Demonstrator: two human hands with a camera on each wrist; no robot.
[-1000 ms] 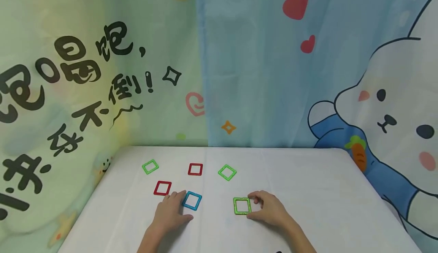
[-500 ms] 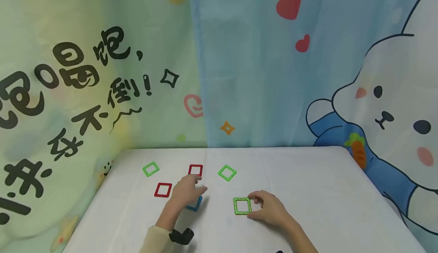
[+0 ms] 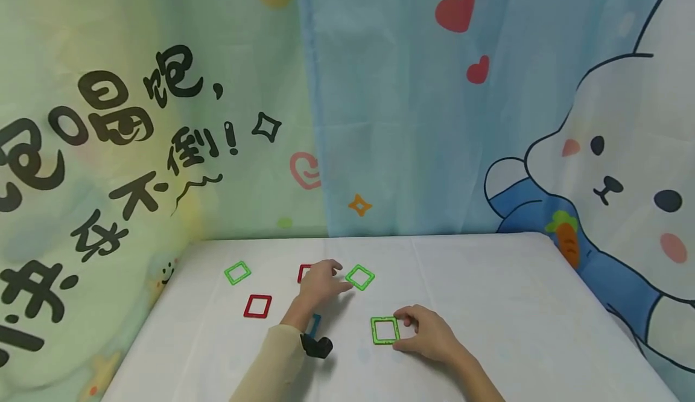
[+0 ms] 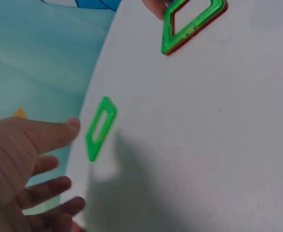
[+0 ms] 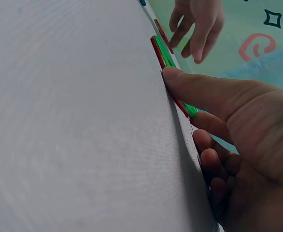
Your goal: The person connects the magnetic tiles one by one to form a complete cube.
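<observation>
My right hand pinches the right side of a green square magnetic tile near the table's middle. Thumb and index finger grip its edge, and a red layer shows under the green in the right wrist view. Over the table my left hand reaches forward with nothing in it, fingers loosely spread. Its fingertips come close to another green square tile lying at the back. Beneath that hand and arm, a red tile and a blue tile are partly hidden.
Farther left on the white table lie a red tile and a green tile. A printed curtain hangs behind the table. The left wrist carries a black camera mount.
My left hand has left the blue tile and moved forward and right, past the red tile to the back green one. My right hand and its tile have stayed in place.
</observation>
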